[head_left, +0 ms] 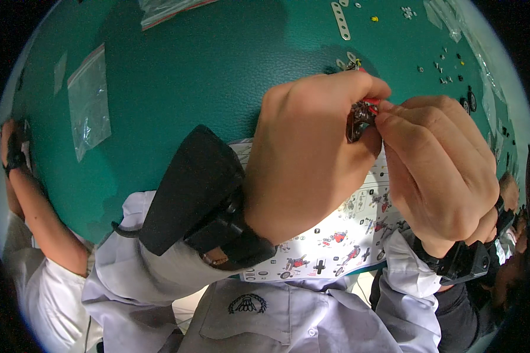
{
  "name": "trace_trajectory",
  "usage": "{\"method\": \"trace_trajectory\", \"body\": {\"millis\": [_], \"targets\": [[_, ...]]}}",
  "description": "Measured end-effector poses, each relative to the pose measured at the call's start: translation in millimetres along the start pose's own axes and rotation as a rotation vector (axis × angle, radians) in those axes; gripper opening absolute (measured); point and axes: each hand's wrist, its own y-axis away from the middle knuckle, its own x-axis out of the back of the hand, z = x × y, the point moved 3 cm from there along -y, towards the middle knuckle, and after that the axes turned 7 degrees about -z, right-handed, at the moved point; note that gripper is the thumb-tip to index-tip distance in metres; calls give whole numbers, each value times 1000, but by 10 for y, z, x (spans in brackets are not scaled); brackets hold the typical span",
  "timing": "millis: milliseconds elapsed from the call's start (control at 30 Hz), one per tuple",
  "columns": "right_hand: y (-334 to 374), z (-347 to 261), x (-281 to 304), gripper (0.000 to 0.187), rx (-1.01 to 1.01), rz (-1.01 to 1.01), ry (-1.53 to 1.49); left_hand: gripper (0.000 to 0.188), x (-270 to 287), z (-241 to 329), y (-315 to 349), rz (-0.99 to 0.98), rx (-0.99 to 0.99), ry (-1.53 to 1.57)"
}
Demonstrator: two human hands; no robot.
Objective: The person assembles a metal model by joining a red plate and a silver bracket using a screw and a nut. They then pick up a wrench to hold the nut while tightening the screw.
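Note:
My left hand [312, 135] is closed around a small model assembly [358, 122] with dark and red parts, and most of it is hidden behind the fingers. Metal tabs [351, 59] of it, or of a piece beside it, show past the far side of this hand. Meeting it from the right, my right hand [444, 159] pinches at the red part [372, 103] between thumb and forefinger. Whatever lies inside that pinch is too small to make out. Under both hands is a printed instruction sheet [335, 253] with pictures of model vehicles.
On the green table mat [206, 70] lie a clear zip bag [89, 103] at left and another bag [171, 10] at the far edge. A perforated metal strip [341, 22], small screws [444, 73] and black wheels [470, 101] lie far right. Other people's arms [47, 217] show at both sides.

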Motion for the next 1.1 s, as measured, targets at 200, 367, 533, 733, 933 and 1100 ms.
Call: {"method": "trace_trajectory", "body": {"millis": [200, 367, 533, 733, 933, 1100], "targets": [[22, 3, -60, 25, 12, 0, 26, 17, -13, -91, 17, 58, -16, 91], [64, 88, -100, 27, 34, 43, -2, 31, 11, -79, 30, -99, 116, 122], [130, 151, -134, 29, 96, 118, -29, 34, -16, -93, 39, -128, 148, 248], [209, 212, -176, 32, 149, 250, -68, 26, -14, -74, 19, -164, 276, 622], [260, 277, -272, 31, 191, 308, -112, 25, -16, -37, 11, -92, 437, 569], [137, 255, -195, 32, 200, 268, -181, 29, 58, -70, -11, -135, 418, 646]]}}
